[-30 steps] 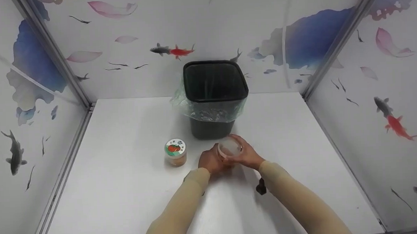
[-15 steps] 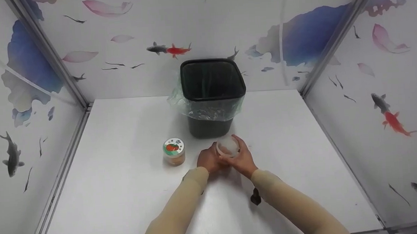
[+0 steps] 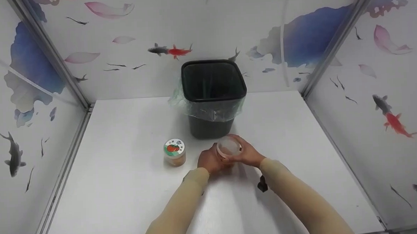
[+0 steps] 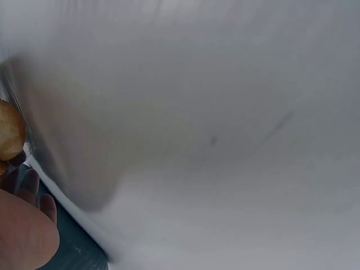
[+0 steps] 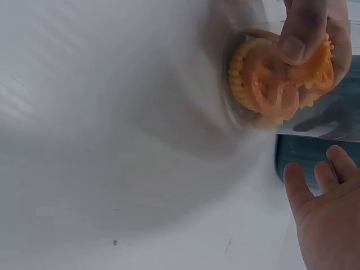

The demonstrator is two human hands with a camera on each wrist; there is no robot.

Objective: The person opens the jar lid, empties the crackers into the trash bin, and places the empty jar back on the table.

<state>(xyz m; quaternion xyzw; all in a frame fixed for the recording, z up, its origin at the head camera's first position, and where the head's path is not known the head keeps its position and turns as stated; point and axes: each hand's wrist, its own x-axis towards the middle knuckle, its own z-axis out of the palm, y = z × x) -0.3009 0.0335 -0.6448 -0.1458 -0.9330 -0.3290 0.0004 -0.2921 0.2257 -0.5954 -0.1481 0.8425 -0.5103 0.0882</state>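
Note:
In front of a bin, a clear plastic jar stands between both hands, its round translucent top (image 3: 228, 146) facing up. My left hand (image 3: 209, 162) grips the jar's body from the left. Around the top curls my right hand (image 3: 248, 154), thumb at the near side and fingers at the far side. In the right wrist view, orange-yellow cookies (image 5: 264, 81) show through the clear jar wall (image 5: 323, 129), with the left thumb (image 5: 301, 42) pressed against it. The left wrist view catches only one cookie (image 4: 10, 130) and part of the left hand (image 4: 25, 230).
A second jar (image 3: 175, 152) with a printed lid stands to the left. Behind the hands is a black bin (image 3: 210, 127) with a clear liner bag (image 3: 215, 111) folded over its rim. Patterned panels enclose the white table (image 3: 127, 187) at the back and both sides.
My right wrist swung inward toward me half a second ago and is now turned back out, the hand still around the jar's top. The left hand and jar stay in place.

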